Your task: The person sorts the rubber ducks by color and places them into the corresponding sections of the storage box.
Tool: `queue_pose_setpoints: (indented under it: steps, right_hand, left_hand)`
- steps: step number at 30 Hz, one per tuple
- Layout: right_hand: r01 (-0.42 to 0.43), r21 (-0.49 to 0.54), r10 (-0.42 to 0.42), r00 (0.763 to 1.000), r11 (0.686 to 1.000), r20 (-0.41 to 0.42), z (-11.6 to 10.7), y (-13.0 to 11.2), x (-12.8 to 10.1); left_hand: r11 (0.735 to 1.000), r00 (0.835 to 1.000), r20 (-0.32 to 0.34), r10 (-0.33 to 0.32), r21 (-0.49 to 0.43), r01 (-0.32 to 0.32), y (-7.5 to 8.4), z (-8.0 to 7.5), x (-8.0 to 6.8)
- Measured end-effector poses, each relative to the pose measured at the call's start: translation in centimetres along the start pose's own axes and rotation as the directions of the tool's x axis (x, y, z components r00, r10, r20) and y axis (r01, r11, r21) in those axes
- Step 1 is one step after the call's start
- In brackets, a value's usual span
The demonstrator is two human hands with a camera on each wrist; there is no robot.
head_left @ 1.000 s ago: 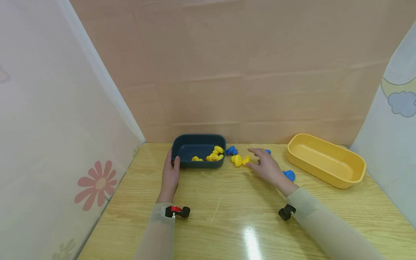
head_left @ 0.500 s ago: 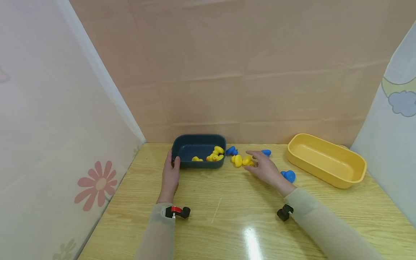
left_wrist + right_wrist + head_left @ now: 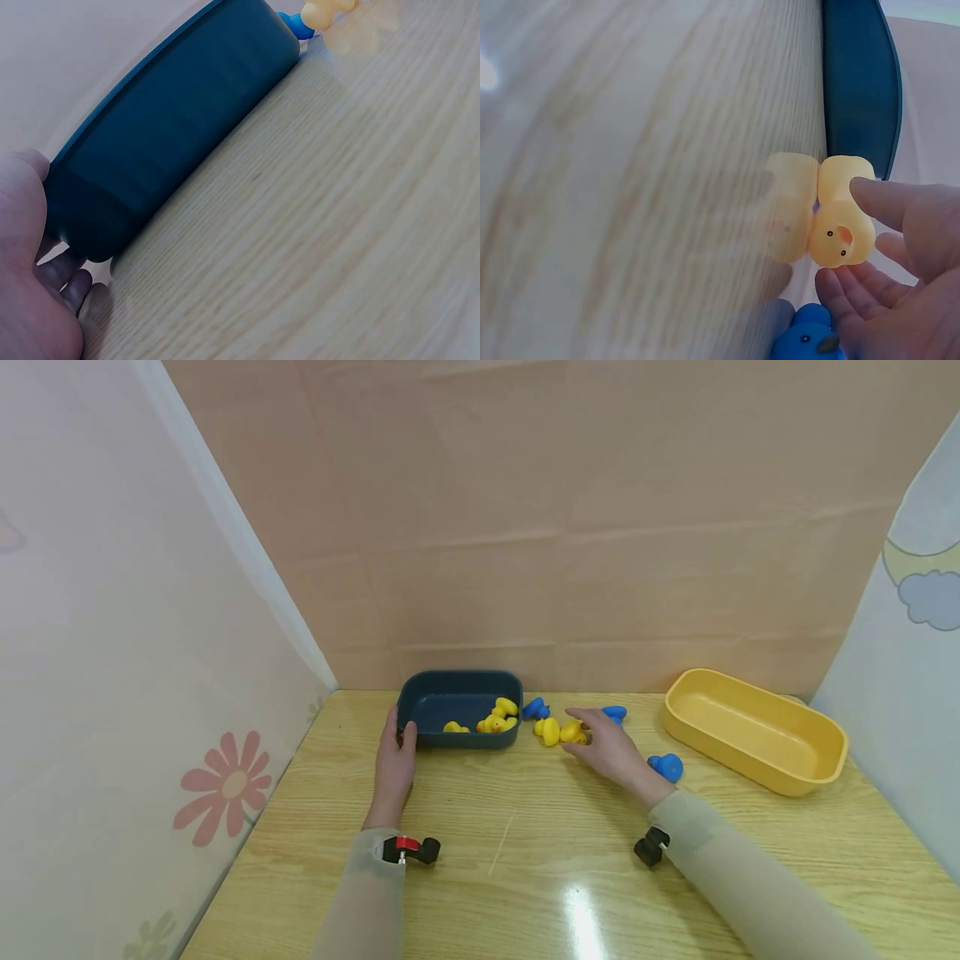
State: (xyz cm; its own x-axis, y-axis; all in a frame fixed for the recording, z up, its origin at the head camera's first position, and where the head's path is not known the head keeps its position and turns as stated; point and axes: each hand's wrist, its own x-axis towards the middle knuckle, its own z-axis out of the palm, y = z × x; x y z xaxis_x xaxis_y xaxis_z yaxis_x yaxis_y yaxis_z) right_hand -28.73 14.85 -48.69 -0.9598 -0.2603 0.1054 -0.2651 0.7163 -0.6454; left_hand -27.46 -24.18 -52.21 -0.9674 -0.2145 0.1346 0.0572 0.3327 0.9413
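Observation:
My left hand (image 3: 399, 732) grips the left end of a dark blue tray (image 3: 450, 739), thumb over its rim; the left wrist view shows my palm (image 3: 30, 262) against that end of the tray (image 3: 172, 135). Several yellow ducks (image 3: 497, 718) lie in its right half. My right hand (image 3: 588, 732) reaches to a yellow duck (image 3: 570, 731) on the table just right of the tray. In the right wrist view, thumb and fingers (image 3: 900, 214) close round that duck (image 3: 840, 225), which lies on the wood. Another yellow duck (image 3: 548, 732) lies beside it.
Blue ducks lie on the table: one by the tray's right end (image 3: 534, 707), one behind my right hand (image 3: 615, 712), one at my right wrist (image 3: 666, 767). A yellow tray (image 3: 753, 760) stands at the right. Screens wall in the wooden table (image 3: 525, 860).
My right hand has drawn back and to the left, down onto the yellow duck, uncovering the blue duck behind it. The left hand has stayed on the tray.

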Motion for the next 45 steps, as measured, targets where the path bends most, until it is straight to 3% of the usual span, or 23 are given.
queue_pose_setpoints:
  steps: [24,38,45]
  right_hand:
    - [0.012,-0.036,-0.013,1.000,0.999,-0.012,0.2,0.6,0.2]
    - [-0.008,0.017,0.009,0.999,1.000,-0.051,-0.3,0.1,-0.4]
    - [0.017,0.053,-0.011,0.994,0.998,-0.112,-0.7,-0.4,-0.7]
  left_hand:
    - [1.000,1.000,-0.006,0.022,0.004,-0.022,-0.2,0.3,0.1]
    - [1.000,1.000,-0.008,0.013,0.008,-0.013,0.0,0.2,0.0]
    - [1.000,1.000,-0.004,0.003,0.011,-0.003,-0.1,0.1,0.0]
